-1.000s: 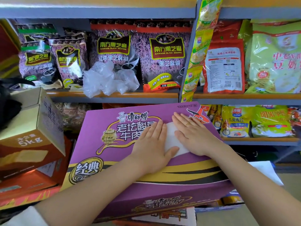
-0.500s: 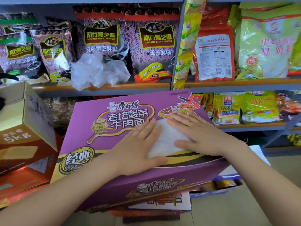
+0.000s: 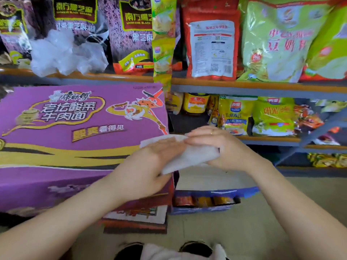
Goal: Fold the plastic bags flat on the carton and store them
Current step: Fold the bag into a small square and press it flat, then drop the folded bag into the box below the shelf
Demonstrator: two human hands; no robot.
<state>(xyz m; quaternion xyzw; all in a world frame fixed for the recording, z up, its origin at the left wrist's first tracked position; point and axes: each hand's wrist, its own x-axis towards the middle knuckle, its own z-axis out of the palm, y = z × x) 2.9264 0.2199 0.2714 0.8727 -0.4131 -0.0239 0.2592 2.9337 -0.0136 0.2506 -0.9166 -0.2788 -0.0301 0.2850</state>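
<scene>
Head view: we are seeing both hands meeting on one folded plastic bag [image 3: 189, 155] at the right-hand end of the purple carton [image 3: 78, 145]. The left hand [image 3: 150, 166] is holding the bag's near-left corner, palm under it as far as we can tell, fingers reaching up along it. The right hand [image 3: 216, 147] is lying over the far-right part, fingers stretched leftward across the top edge, thumb side underneath the bag; a ring is showing on one finger. We are judging both hands clamped on the bag, close together.

The bag is a flat, whitish, translucent strip, roughly rectangular, its long axis running from near-left to far-right, slightly sagging. Most of it is overhanging the carton's right edge; whether its left end is touching the carton top we cannot tell.

The carton is printed cardboard, glossy purple with yellow bands. Beyond it, on the shelf [image 3: 244, 85], a crumpled heap of clear plastic bags [image 3: 63, 53] is sitting just beside dark sesame packets [image 3: 131, 34]. Green and red pouches are standing to the right.
</scene>
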